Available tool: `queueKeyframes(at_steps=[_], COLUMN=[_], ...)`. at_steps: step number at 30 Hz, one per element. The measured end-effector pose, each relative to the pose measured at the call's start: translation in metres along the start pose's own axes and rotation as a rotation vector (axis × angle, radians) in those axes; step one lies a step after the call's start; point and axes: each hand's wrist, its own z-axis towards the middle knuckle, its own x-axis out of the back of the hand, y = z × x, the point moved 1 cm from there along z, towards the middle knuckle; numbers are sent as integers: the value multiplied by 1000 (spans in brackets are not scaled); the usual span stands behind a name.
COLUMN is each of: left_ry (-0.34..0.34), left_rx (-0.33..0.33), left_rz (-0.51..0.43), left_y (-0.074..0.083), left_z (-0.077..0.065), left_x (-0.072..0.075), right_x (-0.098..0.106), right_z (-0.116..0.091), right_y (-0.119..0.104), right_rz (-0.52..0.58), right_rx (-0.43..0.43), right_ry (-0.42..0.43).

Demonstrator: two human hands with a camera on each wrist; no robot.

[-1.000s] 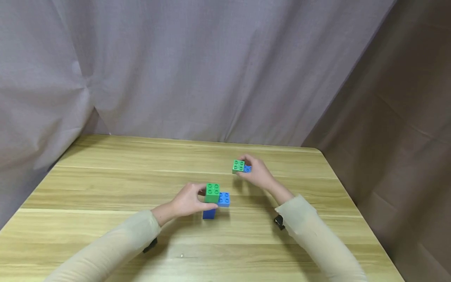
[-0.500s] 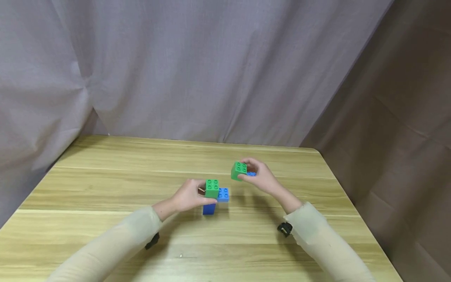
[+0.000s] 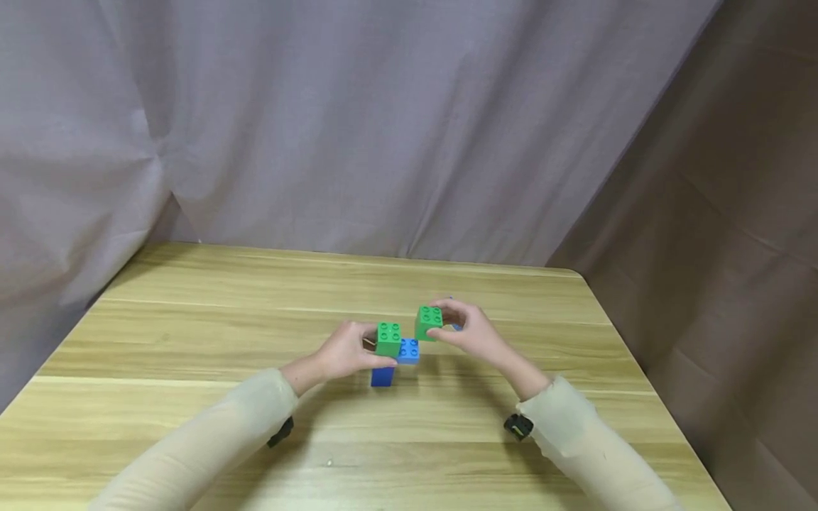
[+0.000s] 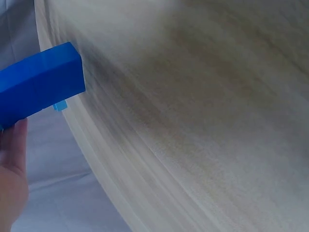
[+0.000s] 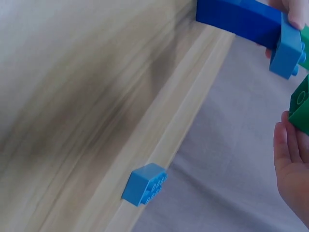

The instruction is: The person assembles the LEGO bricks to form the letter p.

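Note:
My left hand [image 3: 345, 351] holds a stack of toy building bricks. At its foot are dark blue bricks [image 3: 382, 377]; a light blue brick [image 3: 410, 352] sits above them and juts out to the right. A green brick [image 3: 388, 339] tops the stack's left side, between the left thumb and fingers. My right hand [image 3: 481, 337] pinches a second green brick [image 3: 427, 324] just right of the stack. In the right wrist view that green brick [image 5: 301, 116] is apart from the light blue brick [image 5: 287, 48], its hollow underside facing the studs.
A loose light blue brick [image 5: 142, 186] lies on the wooden table [image 3: 255, 305], mostly hidden behind the right hand in the head view. A grey curtain [image 3: 358, 128] hangs behind the table, and a brown one [image 3: 722, 234] on the right.
My right hand has brought its green brick from behind the stack toward me, away from the loose blue brick and closer to the stack. The left hand has barely moved.

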Motion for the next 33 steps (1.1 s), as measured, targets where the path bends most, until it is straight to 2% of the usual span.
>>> queueKeyframes(at_steps=[13,23,33], left_ry=[6,-5,-12], left_rx=[-11,-8,-5], left_rz=[28,29,18], left_y=[-3,-2,-2], left_z=[1,1,0], left_x=[-2,-1,0], right_x=[-10,-12,-11], right_z=[-5,-9,-13], right_y=[0,1,-6], right_rz=[-23,-116,-270], right_rx=[50,116,212], right_ry=[-40,-57,-69])
